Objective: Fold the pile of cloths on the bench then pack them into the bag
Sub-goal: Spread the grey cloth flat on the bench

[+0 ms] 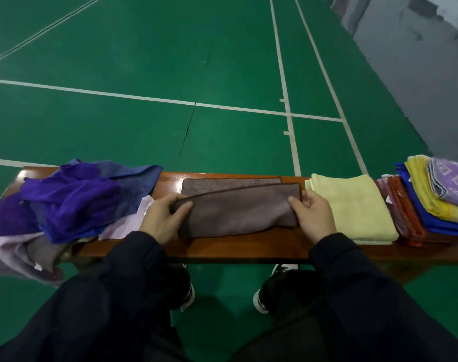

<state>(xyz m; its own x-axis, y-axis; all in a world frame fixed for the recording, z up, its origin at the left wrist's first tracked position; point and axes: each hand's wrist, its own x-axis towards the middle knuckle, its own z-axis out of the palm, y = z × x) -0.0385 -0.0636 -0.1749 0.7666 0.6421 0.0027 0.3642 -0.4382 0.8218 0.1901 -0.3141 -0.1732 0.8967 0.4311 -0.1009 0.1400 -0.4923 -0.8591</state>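
We hold the brown microfibre cloth [235, 212] at the middle of the glossy wooden bench [248, 246], near its front edge. Our left hand [162, 218] pinches its left end and our right hand [311, 215] pinches its right end, with the upper layer lifted a little over the lower one. We judge it light, soft and limp, so it will sag between the hands; the best grip is at the corners of the short ends. The unfolded purple and blue pile [73, 202] lies toward the left end, the folded pale yellow towel [353, 210] just beside on the right.
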